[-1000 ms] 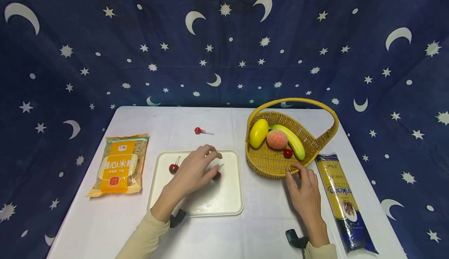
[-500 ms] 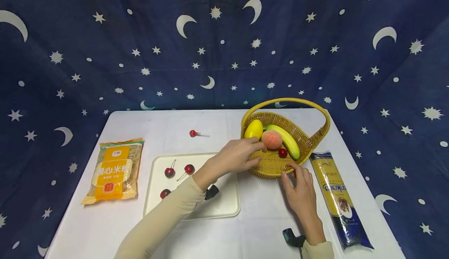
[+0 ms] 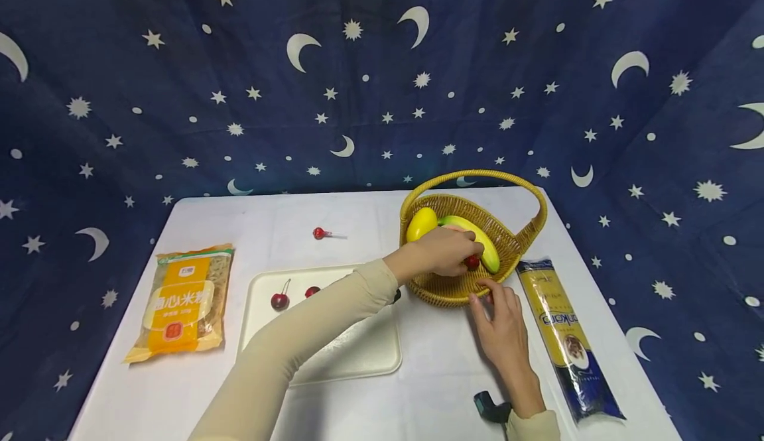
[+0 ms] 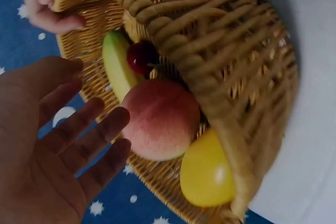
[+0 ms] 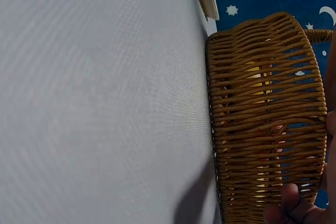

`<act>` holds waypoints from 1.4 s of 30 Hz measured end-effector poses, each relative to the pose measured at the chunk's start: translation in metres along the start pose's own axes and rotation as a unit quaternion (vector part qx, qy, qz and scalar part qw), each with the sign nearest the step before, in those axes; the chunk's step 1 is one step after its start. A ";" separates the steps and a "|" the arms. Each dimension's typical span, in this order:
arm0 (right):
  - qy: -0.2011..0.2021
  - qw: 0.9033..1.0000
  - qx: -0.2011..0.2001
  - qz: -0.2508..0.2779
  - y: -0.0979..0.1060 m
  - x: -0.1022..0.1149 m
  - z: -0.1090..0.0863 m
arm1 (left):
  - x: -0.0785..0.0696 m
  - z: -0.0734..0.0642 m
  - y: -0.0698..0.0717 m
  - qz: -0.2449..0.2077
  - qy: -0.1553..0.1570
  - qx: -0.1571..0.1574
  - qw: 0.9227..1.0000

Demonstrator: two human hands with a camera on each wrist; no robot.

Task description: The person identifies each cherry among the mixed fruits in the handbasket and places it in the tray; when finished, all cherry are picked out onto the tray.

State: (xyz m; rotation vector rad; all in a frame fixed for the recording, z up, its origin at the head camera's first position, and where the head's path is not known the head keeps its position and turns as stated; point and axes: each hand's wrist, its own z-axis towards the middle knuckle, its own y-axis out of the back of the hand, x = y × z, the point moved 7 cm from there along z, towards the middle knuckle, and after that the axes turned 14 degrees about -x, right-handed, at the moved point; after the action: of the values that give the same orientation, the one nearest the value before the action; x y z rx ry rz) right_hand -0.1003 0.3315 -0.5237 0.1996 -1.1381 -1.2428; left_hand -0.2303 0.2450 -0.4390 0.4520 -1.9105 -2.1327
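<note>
My left hand (image 3: 450, 252) reaches into the wicker basket (image 3: 438, 300), over the peach (image 4: 160, 119) and beside a cherry (image 3: 472, 262). In the left wrist view its fingers are spread apart, with nothing between them. A banana (image 3: 491, 255) and a smooth yellow fruit (image 3: 422, 221) also lie in the basket. At the basket's front rim, my right hand (image 3: 504, 328) grips the edge with thumb and fingers. On the cream tray (image 3: 382, 365) lie a stemmed cherry (image 3: 279, 302) and another cherry (image 3: 312, 291), partly covered by the left sleeve.
Left of the tray lies a bag of rice noodles (image 3: 179, 302). A red lollipop (image 3: 319, 233) rests behind the tray. Right of the right hand is a long blue and gold pasta packet (image 3: 567, 338). The basket's tall handle (image 3: 477, 173) arches over its back.
My left hand has moved right from above the tray into the basket, its sleeve now crossing the tray. My right hand has stayed at the basket's rim. The head view has shifted slightly.
</note>
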 end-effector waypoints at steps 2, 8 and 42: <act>-0.004 1.000 0.004 -0.001 -0.001 0.000 -0.002 | -0.002 0.008 -0.008 0.010 -0.004 0.010 1.000; -0.004 1.000 0.004 0.004 -0.003 0.004 -0.005 | -0.006 0.022 -0.032 0.040 0.013 0.068 0.997; 0.004 1.000 -0.005 -0.003 -0.001 0.002 -0.004 | -0.007 0.026 -0.024 -0.008 -0.028 0.061 0.998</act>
State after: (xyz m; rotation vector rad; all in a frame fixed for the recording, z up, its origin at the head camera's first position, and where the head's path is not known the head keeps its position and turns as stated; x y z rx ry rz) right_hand -0.0978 0.3277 -0.5254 0.2000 -1.1249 -1.2513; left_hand -0.2333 0.2745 -0.4598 0.4370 -2.0833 -2.0677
